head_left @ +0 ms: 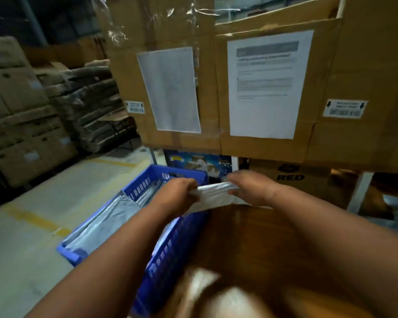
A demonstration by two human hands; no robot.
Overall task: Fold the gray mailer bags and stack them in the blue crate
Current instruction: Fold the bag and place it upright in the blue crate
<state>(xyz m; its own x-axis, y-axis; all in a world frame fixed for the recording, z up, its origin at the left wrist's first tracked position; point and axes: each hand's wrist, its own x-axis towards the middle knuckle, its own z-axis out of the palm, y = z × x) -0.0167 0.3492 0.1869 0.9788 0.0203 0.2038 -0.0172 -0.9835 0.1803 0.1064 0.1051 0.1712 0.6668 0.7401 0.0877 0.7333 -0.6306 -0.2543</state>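
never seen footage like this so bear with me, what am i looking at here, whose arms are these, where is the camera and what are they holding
There is no machine here. A person wears a wide-angle camera on the head, looking forward and down, so the two bare arms reaching in from the bottom are their own.

The left hand and the right hand both grip one gray mailer bag, stretched between them.

Below on the left is the blue crate, standing on the floor, with more gray bags lying inside. Under the right arm is a brown cardboard surface; the bottom of the picture is too blurred to read.

Behind stand large cardboard boxes with paper sheets stuck on.
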